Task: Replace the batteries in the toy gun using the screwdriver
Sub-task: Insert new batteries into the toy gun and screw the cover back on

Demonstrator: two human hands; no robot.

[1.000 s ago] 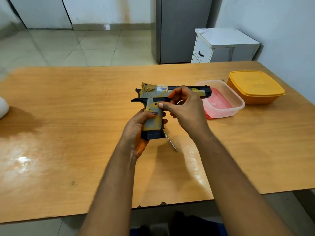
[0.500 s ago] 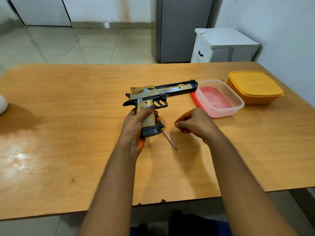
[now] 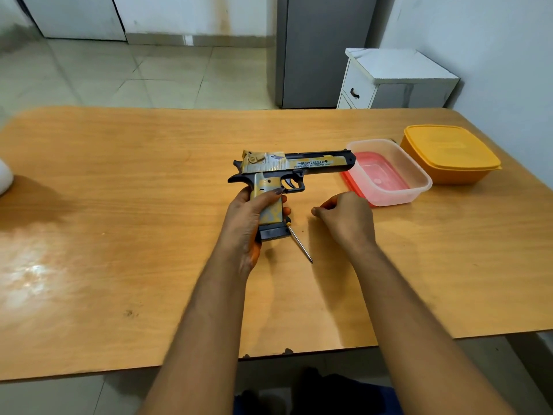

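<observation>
Above the middle of the wooden surface [image 3: 119,205], the left hand [image 3: 248,223] has its fingers wrapped round the grip of the toy gun [image 3: 287,169], barrel pointing right toward the clear tub [image 3: 419,181]; it looks like light, rigid, smooth plastic, best held firmly at that grip. The right hand [image 3: 347,217] hovers just right of it, fingers loosely curled on nothing, near the slim screwdriver [image 3: 300,245] lying partly under the gun, with open room toward the near edge.
</observation>
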